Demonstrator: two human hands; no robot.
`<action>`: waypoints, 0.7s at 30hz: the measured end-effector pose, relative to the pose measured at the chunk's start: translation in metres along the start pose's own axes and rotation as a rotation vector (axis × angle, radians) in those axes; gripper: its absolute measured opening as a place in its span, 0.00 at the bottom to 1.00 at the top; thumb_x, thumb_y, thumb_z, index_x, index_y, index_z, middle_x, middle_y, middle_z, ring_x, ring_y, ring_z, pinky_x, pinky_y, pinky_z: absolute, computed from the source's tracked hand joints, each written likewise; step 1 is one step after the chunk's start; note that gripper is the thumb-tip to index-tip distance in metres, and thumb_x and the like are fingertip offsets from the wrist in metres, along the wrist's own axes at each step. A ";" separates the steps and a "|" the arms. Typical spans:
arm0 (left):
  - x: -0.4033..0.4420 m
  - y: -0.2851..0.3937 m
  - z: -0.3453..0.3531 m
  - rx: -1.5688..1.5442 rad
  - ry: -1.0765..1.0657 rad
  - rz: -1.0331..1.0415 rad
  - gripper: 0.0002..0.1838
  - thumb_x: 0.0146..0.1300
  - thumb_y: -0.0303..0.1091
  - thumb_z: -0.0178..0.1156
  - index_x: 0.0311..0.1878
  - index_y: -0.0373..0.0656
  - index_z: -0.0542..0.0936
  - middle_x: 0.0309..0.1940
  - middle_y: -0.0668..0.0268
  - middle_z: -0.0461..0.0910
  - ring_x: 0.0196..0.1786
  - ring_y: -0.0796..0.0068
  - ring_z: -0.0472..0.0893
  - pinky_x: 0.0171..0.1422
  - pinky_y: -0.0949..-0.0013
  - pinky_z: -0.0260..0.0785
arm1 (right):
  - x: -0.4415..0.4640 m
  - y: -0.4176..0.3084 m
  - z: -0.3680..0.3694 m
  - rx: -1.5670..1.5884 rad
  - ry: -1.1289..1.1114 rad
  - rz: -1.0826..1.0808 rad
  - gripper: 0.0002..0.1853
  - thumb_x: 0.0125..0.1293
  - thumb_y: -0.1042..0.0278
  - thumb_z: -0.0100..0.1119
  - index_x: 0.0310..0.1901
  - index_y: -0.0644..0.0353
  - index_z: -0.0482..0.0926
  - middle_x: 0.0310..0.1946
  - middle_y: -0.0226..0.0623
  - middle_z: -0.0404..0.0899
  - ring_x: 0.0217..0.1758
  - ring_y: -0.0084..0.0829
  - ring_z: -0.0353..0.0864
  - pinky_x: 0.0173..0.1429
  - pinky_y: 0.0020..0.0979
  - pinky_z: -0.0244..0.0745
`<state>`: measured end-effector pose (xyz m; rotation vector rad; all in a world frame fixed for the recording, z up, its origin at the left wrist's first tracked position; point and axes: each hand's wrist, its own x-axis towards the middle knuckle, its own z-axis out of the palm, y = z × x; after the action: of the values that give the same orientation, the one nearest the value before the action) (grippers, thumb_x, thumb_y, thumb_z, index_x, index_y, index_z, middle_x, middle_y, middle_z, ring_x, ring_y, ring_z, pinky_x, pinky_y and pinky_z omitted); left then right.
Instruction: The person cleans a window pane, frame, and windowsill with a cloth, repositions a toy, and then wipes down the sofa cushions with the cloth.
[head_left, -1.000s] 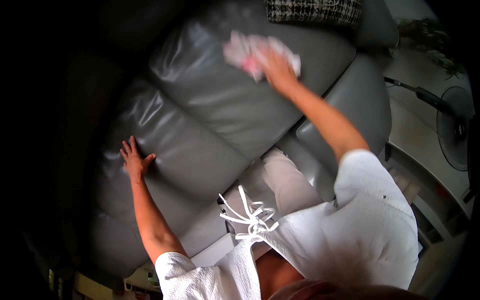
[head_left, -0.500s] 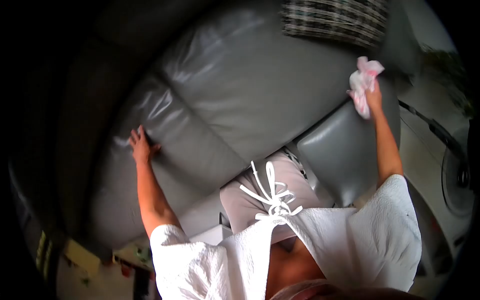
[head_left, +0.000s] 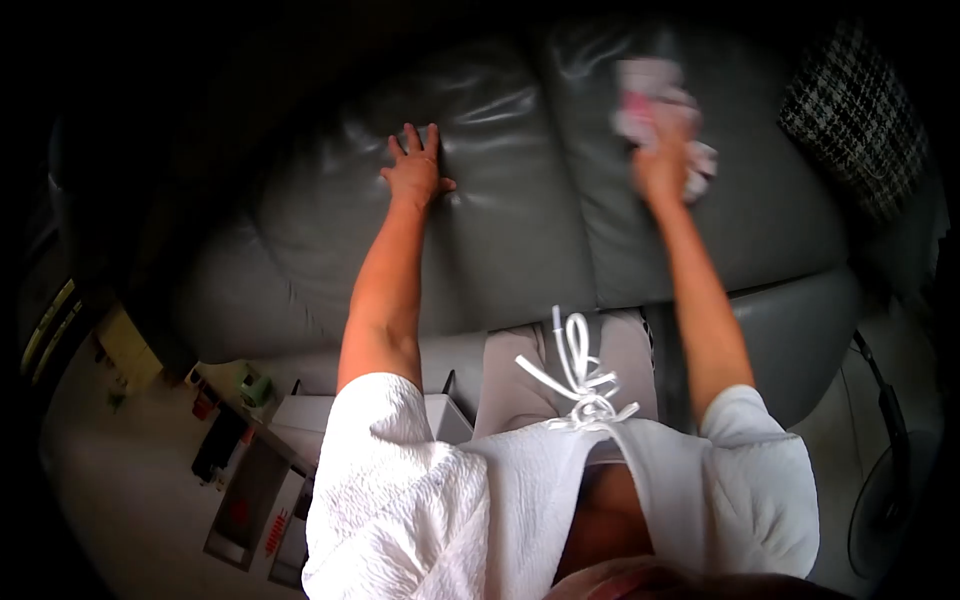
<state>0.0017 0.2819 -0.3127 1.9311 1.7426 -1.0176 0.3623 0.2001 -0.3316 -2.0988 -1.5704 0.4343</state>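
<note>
A grey leather sofa (head_left: 500,240) with glossy creases spreads across the view. My left hand (head_left: 413,177) presses flat on its seat cushion, fingers spread, holding nothing. Over the cushion to the right, my right hand (head_left: 662,160) grips a crumpled pink and white cloth (head_left: 652,78). Motion blurs that hand and the cloth a little, and part of the cloth is hidden behind the fingers. The cloth appears to lie against the leather.
A black and white woven cushion (head_left: 855,120) rests at the sofa's right end. A pedestal fan (head_left: 890,500) stands on the floor at lower right. On the left are a white box-like unit (head_left: 300,412), a green object (head_left: 254,386) and a grey shelf (head_left: 246,500).
My right hand has carried the cloth from the sofa's right edge leftward onto the seat. My left hand has shifted along the cushion, and the camera view has turned.
</note>
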 end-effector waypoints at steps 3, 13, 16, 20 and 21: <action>0.000 0.003 -0.015 0.044 0.095 -0.001 0.67 0.41 0.56 0.79 0.81 0.61 0.46 0.82 0.56 0.43 0.80 0.37 0.47 0.59 0.26 0.68 | -0.016 -0.105 0.099 -0.081 -0.199 -0.140 0.30 0.59 0.77 0.54 0.65 0.46 0.75 0.73 0.47 0.62 0.76 0.60 0.57 0.76 0.51 0.59; -0.004 0.021 -0.022 -0.043 0.061 0.058 0.63 0.46 0.55 0.78 0.81 0.61 0.48 0.82 0.58 0.42 0.80 0.38 0.46 0.60 0.30 0.67 | -0.233 -0.107 -0.001 0.030 -0.641 -0.355 0.33 0.52 0.78 0.61 0.62 0.41 0.78 0.71 0.43 0.66 0.77 0.59 0.57 0.58 0.52 0.79; -0.005 0.020 -0.019 -0.076 0.058 0.062 0.63 0.46 0.55 0.78 0.81 0.62 0.48 0.82 0.59 0.41 0.81 0.39 0.44 0.62 0.30 0.65 | -0.299 -0.101 -0.029 -0.088 -1.019 -0.217 0.32 0.54 0.72 0.62 0.63 0.35 0.78 0.70 0.38 0.70 0.71 0.52 0.69 0.61 0.48 0.77; -0.017 0.012 -0.028 -0.173 0.039 0.088 0.61 0.48 0.50 0.78 0.80 0.62 0.49 0.82 0.60 0.40 0.81 0.41 0.43 0.65 0.28 0.61 | -0.294 -0.099 -0.034 -0.156 -1.466 0.255 0.26 0.59 0.60 0.63 0.61 0.32 0.80 0.58 0.37 0.82 0.60 0.41 0.81 0.64 0.39 0.74; -0.017 0.011 -0.027 -0.161 0.056 0.095 0.62 0.47 0.52 0.78 0.81 0.62 0.48 0.82 0.60 0.40 0.82 0.41 0.43 0.65 0.28 0.62 | -0.280 -0.098 -0.037 -0.039 -1.393 0.287 0.24 0.61 0.59 0.63 0.61 0.35 0.81 0.56 0.37 0.84 0.59 0.40 0.82 0.64 0.36 0.75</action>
<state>0.0194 0.2860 -0.2848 1.9368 1.6885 -0.7733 0.2206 -0.0520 -0.2559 -2.0557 -1.7996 2.3208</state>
